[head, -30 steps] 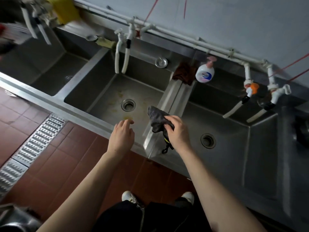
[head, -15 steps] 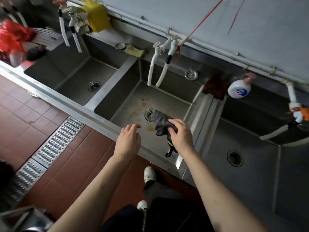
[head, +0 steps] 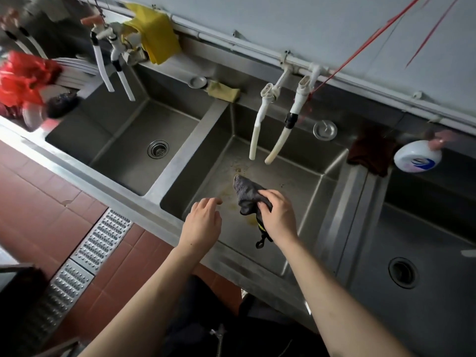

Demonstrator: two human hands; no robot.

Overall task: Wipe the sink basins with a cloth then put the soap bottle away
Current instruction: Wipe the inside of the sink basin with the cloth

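A steel sink unit has three basins. The middle basin (head: 304,191) has yellowish stains on its floor. Over its near part, my right hand (head: 277,217) grips a dark grey cloth (head: 246,193), with a black strap dangling below the hand. My left hand (head: 202,224) hovers open beside it, above the basin's front rim, touching nothing. The white soap bottle (head: 417,157) with a pink pump stands on the back ledge between the middle and right basins.
The left basin (head: 128,140) and right basin (head: 425,243) flank the middle one. White hose taps (head: 278,130) hang over the middle basin. A dark red rag (head: 371,153) lies by the bottle. Also here: a yellow cloth (head: 154,34), a red bag (head: 23,78) and a floor grate (head: 103,240).
The view has swung left, so the left basin now shows. My right hand has carried the cloth from the divider to over the middle basin. My left hand stays open beside it.
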